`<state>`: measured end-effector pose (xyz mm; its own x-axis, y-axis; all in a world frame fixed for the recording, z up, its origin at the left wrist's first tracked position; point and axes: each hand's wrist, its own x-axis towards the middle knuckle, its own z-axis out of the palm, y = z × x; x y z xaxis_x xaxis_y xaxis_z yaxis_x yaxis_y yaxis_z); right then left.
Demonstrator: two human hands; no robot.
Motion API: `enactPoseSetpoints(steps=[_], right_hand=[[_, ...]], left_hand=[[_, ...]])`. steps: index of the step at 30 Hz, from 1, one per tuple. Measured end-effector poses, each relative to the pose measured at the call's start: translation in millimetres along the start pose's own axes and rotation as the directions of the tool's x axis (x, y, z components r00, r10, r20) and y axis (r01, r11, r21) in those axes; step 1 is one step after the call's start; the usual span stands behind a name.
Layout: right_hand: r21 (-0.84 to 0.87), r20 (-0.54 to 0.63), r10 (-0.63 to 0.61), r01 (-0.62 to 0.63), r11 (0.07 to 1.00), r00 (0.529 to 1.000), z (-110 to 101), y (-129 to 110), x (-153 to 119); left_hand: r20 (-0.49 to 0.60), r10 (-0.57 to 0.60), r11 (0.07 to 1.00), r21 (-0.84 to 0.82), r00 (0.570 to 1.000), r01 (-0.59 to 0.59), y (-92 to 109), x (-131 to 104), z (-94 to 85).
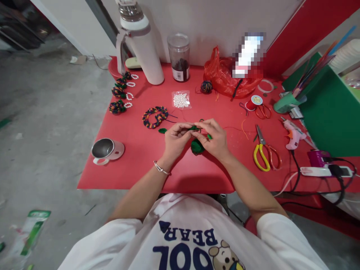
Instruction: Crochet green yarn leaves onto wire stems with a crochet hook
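My left hand (177,139) and my right hand (214,138) meet over the middle of the table, fingertips pinched together. Between them is a small green yarn piece (194,128), mostly hidden by the fingers. A bit of green (209,137) shows between the fingers of my right hand; its kind is unclear. Just below the hands lies a green yarn ball (197,147). Left of my left hand are a small green leaf-shaped piece (162,131) and a multicoloured crocheted strip (155,117), curled in a loop with loose yarn ends.
On the red table (140,172) stand a mug (108,150), a large white bottle (146,48) and a jar (179,56). Beads (181,100) lie in a bag. At right are scissors (263,148), a glue gun (294,133), a thread spool (254,102) and a power strip (323,171) with cables.
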<state>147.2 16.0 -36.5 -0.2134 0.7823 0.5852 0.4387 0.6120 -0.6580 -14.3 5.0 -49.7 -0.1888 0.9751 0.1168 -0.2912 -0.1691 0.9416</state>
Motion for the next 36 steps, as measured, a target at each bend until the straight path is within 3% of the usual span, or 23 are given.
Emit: enactPoseSetpoints(steps=[4,8,11,17,21,25,28,36], right_hand=[[0.026,-0.002,0.009,-0.009,1.000,1.000,1,2,1],[0.118,0.004,0.081,-0.081,0.990,0.997,-3,0,4],[0.085,0.010,0.120,-0.121,0.989,0.993,-3,-1,3],[0.114,-0.007,0.081,-0.079,0.990,0.997,-5,0,4],[0.114,0.027,0.189,-0.191,0.975,0.982,-4,2,4],[0.109,0.110,0.242,-0.254,0.961,0.964,6,7,0],[0.107,0.089,0.234,-0.242,0.964,0.968,6,10,0],[0.090,0.043,0.218,-0.222,0.971,0.975,-6,16,6]], left_hand=[[0.042,-0.006,1.000,0.025,0.999,0.005,1,-2,1.6],[-0.011,-0.043,0.999,-0.030,0.999,0.043,0,0,1.1],[-0.024,-0.021,1.000,-0.022,0.999,0.020,1,0,0.4],[-0.019,-0.045,0.999,-0.013,0.999,0.045,6,2,-0.8],[-0.053,-0.082,0.995,-0.063,0.995,0.079,6,6,-3.1],[-0.022,-0.070,0.997,-0.025,0.997,0.070,5,6,-3.5],[0.002,-0.072,0.997,-0.032,0.997,0.072,4,5,-3.0],[0.170,-0.243,0.967,-0.038,0.955,0.253,-3,4,-4.4]])
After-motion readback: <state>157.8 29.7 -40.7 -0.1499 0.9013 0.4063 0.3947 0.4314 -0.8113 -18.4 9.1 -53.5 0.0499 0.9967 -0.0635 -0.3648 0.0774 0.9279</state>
